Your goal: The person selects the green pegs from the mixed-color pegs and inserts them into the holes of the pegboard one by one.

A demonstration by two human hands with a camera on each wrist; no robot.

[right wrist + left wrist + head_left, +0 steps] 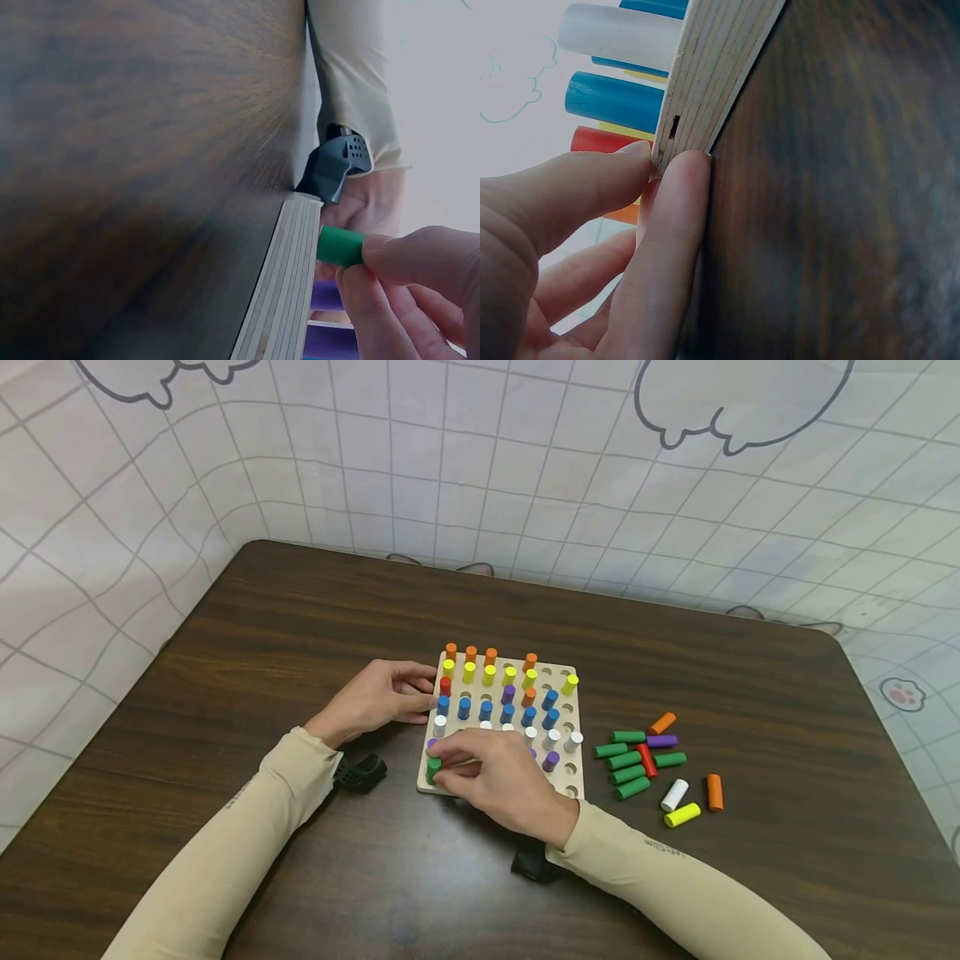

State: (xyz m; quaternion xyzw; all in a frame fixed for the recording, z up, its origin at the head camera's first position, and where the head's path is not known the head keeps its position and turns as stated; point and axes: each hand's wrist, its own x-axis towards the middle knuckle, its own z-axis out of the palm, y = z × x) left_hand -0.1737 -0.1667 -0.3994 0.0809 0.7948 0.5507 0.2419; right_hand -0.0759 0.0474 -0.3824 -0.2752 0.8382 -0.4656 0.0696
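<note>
A wooden pegboard (425,777) with rows of coloured pegs lies on the table. My left hand (378,697) holds its left edge; in the left wrist view, the thumb (604,184) touches the upper edge and a finger (671,225) lies along the side. Over the board's near part is my right hand (502,772), pinching a green peg (341,246) between thumb and fingers. That peg stands upright at the near left corner, its lower end at the board. Purple pegs (330,341) stand beside it. Part of the near rows is hidden under the right hand.
Loose pegs lie to the right of the board: several green pegs (628,774), a red peg (647,760), a purple peg (662,742), a white peg (674,795), a yellow peg (682,815) and two orange pegs (715,792). A patterned cloth (510,485) hangs behind the table.
</note>
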